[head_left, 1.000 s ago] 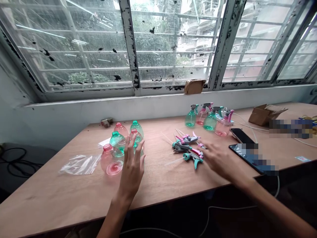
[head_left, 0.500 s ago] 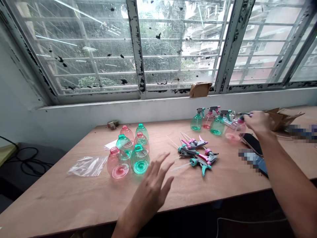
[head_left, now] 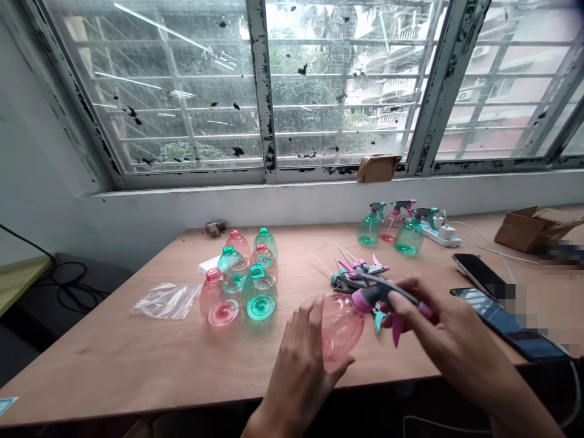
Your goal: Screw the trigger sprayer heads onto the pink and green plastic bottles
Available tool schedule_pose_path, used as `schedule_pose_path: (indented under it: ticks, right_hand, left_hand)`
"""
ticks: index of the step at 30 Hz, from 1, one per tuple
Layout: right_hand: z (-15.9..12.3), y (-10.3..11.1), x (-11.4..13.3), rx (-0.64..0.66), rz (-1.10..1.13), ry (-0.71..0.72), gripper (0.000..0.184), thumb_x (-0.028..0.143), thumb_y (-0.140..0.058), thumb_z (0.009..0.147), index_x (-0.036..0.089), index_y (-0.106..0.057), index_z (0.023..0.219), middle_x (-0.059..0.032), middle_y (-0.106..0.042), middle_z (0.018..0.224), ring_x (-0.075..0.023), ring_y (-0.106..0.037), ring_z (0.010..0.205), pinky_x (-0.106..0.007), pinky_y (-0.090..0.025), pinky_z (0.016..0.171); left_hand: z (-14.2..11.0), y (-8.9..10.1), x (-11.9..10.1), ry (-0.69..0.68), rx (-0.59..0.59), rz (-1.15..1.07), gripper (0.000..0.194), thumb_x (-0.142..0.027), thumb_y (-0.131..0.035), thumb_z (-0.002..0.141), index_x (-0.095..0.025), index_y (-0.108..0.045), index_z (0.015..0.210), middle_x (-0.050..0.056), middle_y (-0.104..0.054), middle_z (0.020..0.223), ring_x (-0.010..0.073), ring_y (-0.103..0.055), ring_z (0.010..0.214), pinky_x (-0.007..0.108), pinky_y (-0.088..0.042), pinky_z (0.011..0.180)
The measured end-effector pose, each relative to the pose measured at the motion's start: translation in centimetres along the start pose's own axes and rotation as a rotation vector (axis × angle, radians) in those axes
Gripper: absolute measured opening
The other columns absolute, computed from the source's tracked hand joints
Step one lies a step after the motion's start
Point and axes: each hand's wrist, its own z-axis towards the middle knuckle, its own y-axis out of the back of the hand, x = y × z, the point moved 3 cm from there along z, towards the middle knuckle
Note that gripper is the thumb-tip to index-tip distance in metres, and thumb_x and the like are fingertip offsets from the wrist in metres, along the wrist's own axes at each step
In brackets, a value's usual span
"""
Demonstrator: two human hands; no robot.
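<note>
I hold a pink spray bottle (head_left: 341, 325) tilted over the near edge of the wooden table (head_left: 137, 359). My left hand (head_left: 298, 365) wraps its body from below. My right hand (head_left: 438, 331) grips its grey and pink trigger head (head_left: 381, 296). Several open pink and green bottles (head_left: 241, 283) stand in a cluster to the left. Loose trigger heads (head_left: 358, 274) with thin tubes lie just beyond the held bottle. Three capped spray bottles (head_left: 396, 225) stand at the back right.
A clear plastic bag (head_left: 166, 301) lies left of the bottle cluster. Two phones (head_left: 497, 304) lie at the right, a white power strip (head_left: 438, 234) and an open cardboard box (head_left: 524, 228) behind them. A barred window runs along the back wall.
My right hand reached to the back right, took a pink spray bottle and brought it to the near edge. My left hand moved right and closed on the bottle's body.
</note>
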Motion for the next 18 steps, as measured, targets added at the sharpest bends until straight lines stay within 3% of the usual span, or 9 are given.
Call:
schedule_pose_path:
  ticks: [2,4,7,10,14,16,18]
  right_hand:
    - [-0.3,-0.4,0.3,-0.048,-0.268,0.066,0.037,0.054,-0.041,0.095,0.026,-0.063,0.086,-0.0019,-0.065,0.052,-0.0245,-0.064,0.044,-0.030,-0.042,0.041]
    - [0.0,-0.5,-0.1,-0.057,-0.396,0.067,0.046,0.056,-0.036,0.097,0.027,-0.064,0.075,-0.0029,-0.063,0.048,-0.0250,-0.062,0.043,-0.030,-0.038,0.040]
    - [0.6,-0.3,-0.9,0.026,-0.331,-0.011,0.055,0.062,-0.037,0.096,0.026,-0.058,0.059,-0.0011,-0.060,0.042,-0.0226,-0.063,0.042,-0.028,-0.042,0.044]
    - [0.6,0.1,-0.9,0.109,-0.164,-0.094,0.058,0.065,-0.041,0.094,0.025,-0.058,0.057,0.0006,-0.060,0.041,-0.0191,-0.061,0.039,-0.026,-0.044,0.043]
    - [-0.4,1.4,0.3,0.124,-0.098,-0.012,0.055,0.065,-0.044,0.093,0.023,-0.065,0.064,0.0013,-0.060,0.043,-0.0173,-0.059,0.038,-0.026,-0.044,0.043]
    - [-1.1,2.1,0.9,0.143,-0.120,0.100,0.053,0.064,-0.048,0.092,0.023,-0.066,0.063,0.0003,-0.061,0.046,-0.0174,-0.059,0.042,-0.026,-0.044,0.045]
    - [-2.1,2.8,1.4,0.189,-0.058,0.229,0.052,0.065,-0.053,0.089,0.023,-0.068,0.063,-0.0007,-0.065,0.053,-0.0177,-0.062,0.048,-0.025,-0.046,0.048]
  left_hand:
    - [0.4,0.2,0.3,-0.051,0.107,0.031,0.087,-0.019,-0.071,0.076,-0.017,-0.025,0.150,0.019,-0.051,0.142,0.0367,-0.052,0.126,0.051,-0.044,0.104]
    - [0.7,0.3,0.1,-0.105,0.162,0.052,0.083,-0.019,-0.070,0.075,-0.017,-0.030,0.148,0.018,-0.053,0.141,0.0375,-0.051,0.127,0.053,-0.042,0.105]
    - [0.5,-0.2,-0.8,-0.110,0.141,0.080,0.083,-0.040,-0.076,0.077,-0.018,-0.034,0.145,0.018,-0.058,0.136,0.0374,-0.058,0.117,0.051,-0.048,0.096]
    - [0.0,-0.8,-1.8,-0.068,0.065,0.100,0.099,-0.060,-0.079,0.067,-0.018,-0.035,0.145,0.019,-0.060,0.133,0.0399,-0.059,0.117,0.051,-0.049,0.093]
    - [-0.3,-0.6,-2.5,-0.012,0.076,-0.093,0.092,-0.046,-0.083,0.067,-0.017,-0.038,0.142,0.020,-0.061,0.131,0.0402,-0.060,0.115,0.051,-0.051,0.092]
    - [-0.2,-0.1,-2.2,0.064,0.260,-0.400,0.081,-0.039,-0.081,0.067,-0.019,-0.046,0.138,0.016,-0.064,0.127,0.0367,-0.064,0.109,0.046,-0.053,0.088]
    - [-0.3,0.1,-2.1,0.169,0.633,-0.859,0.064,-0.041,-0.079,0.072,-0.020,-0.057,0.128,0.009,-0.070,0.117,0.0320,-0.067,0.102,0.040,-0.055,0.084]
